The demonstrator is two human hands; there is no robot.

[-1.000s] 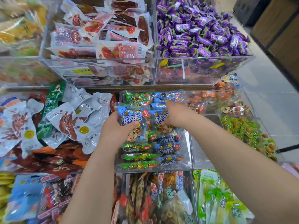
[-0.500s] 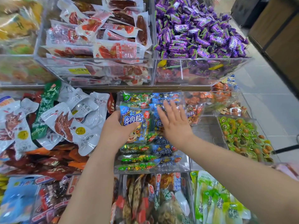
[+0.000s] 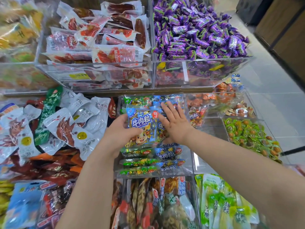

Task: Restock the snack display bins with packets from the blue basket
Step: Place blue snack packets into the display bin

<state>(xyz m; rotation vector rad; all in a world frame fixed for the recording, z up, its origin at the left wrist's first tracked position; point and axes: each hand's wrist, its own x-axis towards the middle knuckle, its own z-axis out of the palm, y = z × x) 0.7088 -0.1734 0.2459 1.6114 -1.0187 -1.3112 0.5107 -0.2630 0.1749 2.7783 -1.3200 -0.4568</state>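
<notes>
A blue beef-cube packet (image 3: 142, 125) with a cartoon cow lies on top of the stack in the clear middle bin (image 3: 188, 156). My left hand (image 3: 121, 132) grips its left edge, thumb on the front. My right hand (image 3: 175, 124) lies flat, fingers straight and spread, pressing on the blue packets beside it. More blue and green packets of the same kind (image 3: 148, 162) are stacked in the bin below. The blue basket is out of view.
White chicken-feet packets (image 3: 77, 116) fill the bin to the left. Purple candies (image 3: 198, 32) and red sausage packs (image 3: 105, 38) sit on the upper shelf. A bin of green-wrapped snacks (image 3: 247, 134) stands on the right, with an aisle floor (image 3: 272, 96) beyond.
My right hand opened from a curled grip to flat spread fingers on the packets. My left hand kept its hold on the blue packet and shifted it slightly.
</notes>
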